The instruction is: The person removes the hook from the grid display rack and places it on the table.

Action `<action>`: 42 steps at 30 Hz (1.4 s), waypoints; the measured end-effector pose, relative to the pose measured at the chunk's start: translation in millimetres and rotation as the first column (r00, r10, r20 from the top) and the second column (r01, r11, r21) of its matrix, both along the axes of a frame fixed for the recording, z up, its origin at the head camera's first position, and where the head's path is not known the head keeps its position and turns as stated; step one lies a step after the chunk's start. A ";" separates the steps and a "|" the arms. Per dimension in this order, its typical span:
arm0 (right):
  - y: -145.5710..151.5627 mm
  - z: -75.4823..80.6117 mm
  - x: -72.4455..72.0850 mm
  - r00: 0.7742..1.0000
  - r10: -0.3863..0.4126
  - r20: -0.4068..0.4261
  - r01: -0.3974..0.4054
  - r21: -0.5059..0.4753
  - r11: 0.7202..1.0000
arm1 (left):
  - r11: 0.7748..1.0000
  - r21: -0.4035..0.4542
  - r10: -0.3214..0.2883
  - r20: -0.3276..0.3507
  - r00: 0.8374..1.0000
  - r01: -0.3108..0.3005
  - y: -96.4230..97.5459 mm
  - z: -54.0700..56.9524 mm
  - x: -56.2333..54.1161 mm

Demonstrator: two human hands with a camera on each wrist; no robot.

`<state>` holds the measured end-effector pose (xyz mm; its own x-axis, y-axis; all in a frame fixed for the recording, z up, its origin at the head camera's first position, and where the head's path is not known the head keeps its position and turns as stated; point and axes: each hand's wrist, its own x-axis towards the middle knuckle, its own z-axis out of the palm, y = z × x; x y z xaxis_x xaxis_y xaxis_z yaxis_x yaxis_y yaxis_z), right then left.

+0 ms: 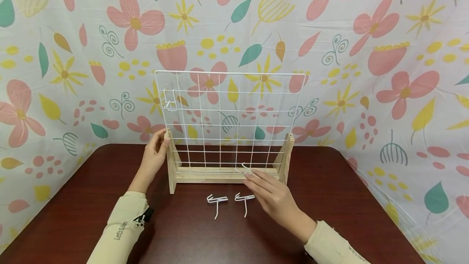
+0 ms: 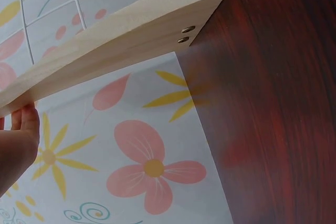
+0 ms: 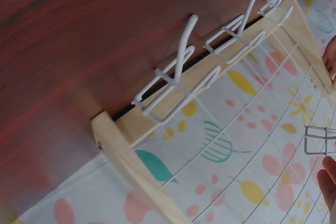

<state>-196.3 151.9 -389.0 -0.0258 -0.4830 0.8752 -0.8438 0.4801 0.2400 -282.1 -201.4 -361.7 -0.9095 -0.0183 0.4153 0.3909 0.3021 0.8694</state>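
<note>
A white wire grid panel [image 1: 220, 125] stands upright in a wooden stand [image 1: 227, 177] on the table. The left hand [image 1: 155, 150] grips the upper end of the stand's left side piece [image 2: 121, 35], fingers behind it and thumb in front. Between its fingertips, the right hand [image 1: 272, 196] pinches a white wire hook [image 3: 316, 141] in front of the grid's lower part. Another white hook [image 1: 170, 103] hangs at the grid's upper left. Two loose hooks show in the head view, a left one [image 1: 217, 201] and a right one [image 1: 244, 199]; the right wrist view shows a third [image 3: 173, 80].
The dark reddish-brown table [image 1: 190, 239] carries the stand near its back edge. Behind it hangs a white cloth with flower prints [image 1: 227, 19]. Two screw heads [image 2: 185, 34] show on the outer face of the stand's left side piece.
</note>
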 end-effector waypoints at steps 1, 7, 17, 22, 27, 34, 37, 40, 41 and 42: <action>2.2 -0.5 0.6 1.000 -0.002 -0.004 0.002 0.005 1.000 | 1.000 0.000 -0.001 0.001 1.000 0.001 0.2 0.4 -0.3; 13.3 -2.9 4.9 1.000 -0.009 -0.014 0.009 0.039 0.999 | 1.000 0.000 0.007 -0.027 1.000 -0.007 1.2 -0.6 -0.2; 28.6 -11.1 8.2 0.999 -0.006 -0.038 0.011 0.140 0.990 | 1.000 -0.008 0.004 -0.060 0.998 -0.005 -0.1 -3.5 -0.5; 35.1 -15.3 9.6 0.999 -0.028 -0.032 0.035 0.223 0.974 | 1.000 -0.008 0.005 -0.023 1.000 -0.005 7.9 15.9 18.5; 40.6 -21.0 11.8 0.999 -0.047 0.004 0.044 0.291 0.956 | 1.000 -0.016 0.010 0.000 1.000 -0.010 11.2 24.1 27.2; 45.8 -25.7 15.0 0.997 -0.074 0.008 0.066 0.363 0.929 | 1.000 0.009 -0.003 -0.019 1.000 0.004 11.1 23.1 24.4; 47.8 -27.6 15.5 0.997 -0.076 -0.017 0.076 0.388 0.919 | 1.000 0.017 -0.003 -0.022 1.000 0.003 7.5 15.6 17.0; 49.8 -30.2 16.3 0.996 -0.083 -0.026 0.086 0.421 0.903 | 1.000 0.025 -0.002 -0.031 1.000 0.003 3.8 5.8 8.4; 50.4 -31.2 16.6 0.996 -0.085 -0.031 0.090 0.434 0.896 | 1.000 0.029 -0.001 -0.034 0.999 0.002 2.7 2.8 5.7; 50.9 -32.2 17.1 0.995 -0.091 -0.036 0.097 0.449 0.888 | 0.999 0.036 0.000 -0.039 0.999 0.001 1.8 -0.1 3.1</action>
<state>-179.3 202.7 -421.2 -0.0807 -0.8205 0.5659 -0.7952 0.3953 0.4598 -279.0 -199.6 -361.8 -0.8926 -0.0331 0.4497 0.4250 0.2709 0.8637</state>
